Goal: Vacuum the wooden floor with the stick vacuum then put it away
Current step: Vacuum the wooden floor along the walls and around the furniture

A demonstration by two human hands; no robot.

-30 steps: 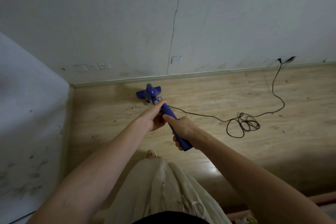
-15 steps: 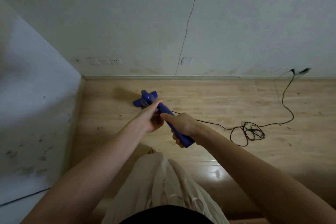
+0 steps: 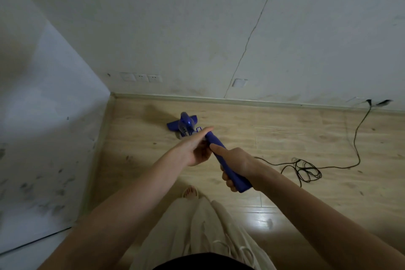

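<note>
A blue stick vacuum (image 3: pixel 219 147) slants from my hands down to its head (image 3: pixel 183 124), which rests on the wooden floor (image 3: pixel 285 136) near the far-left corner. My right hand (image 3: pixel 237 163) grips the blue handle near its upper end, forefinger stretched along it. My left hand (image 3: pixel 197 149) holds the handle just below, forefinger lying straight along the top. The vacuum's black cord (image 3: pixel 306 170) runs from under my right hand across the floor in a loose tangle to a plug (image 3: pixel 377 103) at the wall.
White walls meet at the corner on the left; a baseboard (image 3: pixel 241 102) runs along the far wall. Wall sockets (image 3: pixel 142 77) sit low above it. My bare foot (image 3: pixel 190 192) and pale trousers show below the hands. Dark specks dot the floor.
The view has tilted and shifted, so the corner sits more to the right. The vacuum head has edged slightly toward the far wall. Both hands keep their hold.
</note>
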